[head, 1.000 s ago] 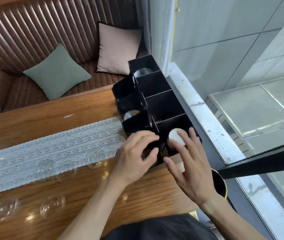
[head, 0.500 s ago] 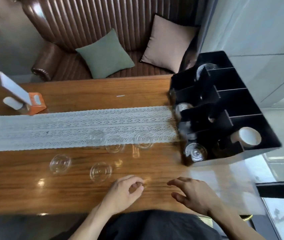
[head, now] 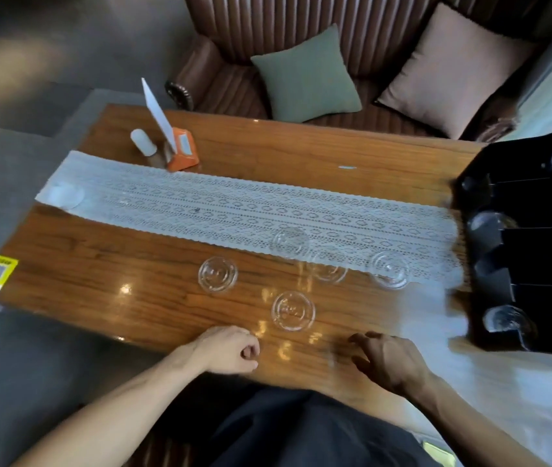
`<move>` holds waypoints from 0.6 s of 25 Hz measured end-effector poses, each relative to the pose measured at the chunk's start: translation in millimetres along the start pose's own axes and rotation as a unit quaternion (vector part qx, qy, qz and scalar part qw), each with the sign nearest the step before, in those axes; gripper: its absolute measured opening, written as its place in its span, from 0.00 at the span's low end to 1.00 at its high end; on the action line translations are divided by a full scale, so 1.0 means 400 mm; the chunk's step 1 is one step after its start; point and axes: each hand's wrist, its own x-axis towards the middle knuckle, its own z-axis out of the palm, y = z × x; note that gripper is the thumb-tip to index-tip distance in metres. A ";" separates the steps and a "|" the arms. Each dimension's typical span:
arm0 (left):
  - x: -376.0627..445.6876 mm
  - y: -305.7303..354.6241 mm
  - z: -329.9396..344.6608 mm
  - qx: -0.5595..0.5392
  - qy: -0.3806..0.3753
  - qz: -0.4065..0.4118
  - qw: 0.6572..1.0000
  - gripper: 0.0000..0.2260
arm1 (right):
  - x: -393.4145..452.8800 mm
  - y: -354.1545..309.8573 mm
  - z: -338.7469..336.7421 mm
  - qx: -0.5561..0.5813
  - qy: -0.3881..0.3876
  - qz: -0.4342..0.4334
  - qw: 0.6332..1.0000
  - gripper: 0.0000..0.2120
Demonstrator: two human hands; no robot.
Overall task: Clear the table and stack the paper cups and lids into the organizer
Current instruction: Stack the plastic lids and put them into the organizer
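On the near edge of the table (head: 106, 251), from your head camera, your two hands are resting empty: your left hand (head: 230, 348) is loosely curled with nothing inside it, and your right hand (head: 389, 362) is hovering with fingers spread and relaxed, gripping nothing. Between and just beyond them the nearest lid (head: 293, 311) is lying flat on the wood, untouched. Further out, a second lid (head: 218, 274) is sitting to the left, and three more, one (head: 290, 242), another (head: 327, 269) and a third (head: 389, 269), are lying on or across the near edge of the lace runner (head: 200, 203); a sixth lid (head: 65, 195) is resting at the runner's far left end. At the right edge the black organizer (head: 537, 264) is standing with clear lids already showing in several front slots; you are not seeing any paper cups in this view, though blur is hiding detail there. You are, by my reading, between placements and about to collect loose lids. Your next move is probably calling for a pinch on the nearest lid's rim, since thin clear plastic lying flat on polished wood is giving little edge to catch, then gathering its neighbours into a stack before carrying them right.
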 end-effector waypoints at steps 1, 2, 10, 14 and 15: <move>-0.003 -0.027 -0.009 -0.034 -0.007 -0.015 0.999 0.17 | 0.022 -0.020 -0.008 -0.005 0.002 -0.009 1.000 0.21; -0.002 -0.053 -0.020 -0.057 -0.008 -0.031 0.998 0.16 | 0.043 -0.037 -0.013 -0.011 0.008 -0.017 1.000 0.21; 0.044 -0.211 -0.091 0.115 0.200 -0.051 0.972 0.22 | 0.201 -0.149 -0.018 0.013 0.081 -0.065 0.995 0.39; 0.087 -0.237 -0.104 0.074 0.213 -0.086 0.970 0.35 | 0.242 -0.168 -0.012 -0.014 0.041 -0.068 0.997 0.51; 0.095 -0.240 -0.103 0.041 0.200 -0.097 0.974 0.38 | 0.244 -0.173 -0.006 -0.015 0.033 -0.068 0.997 0.51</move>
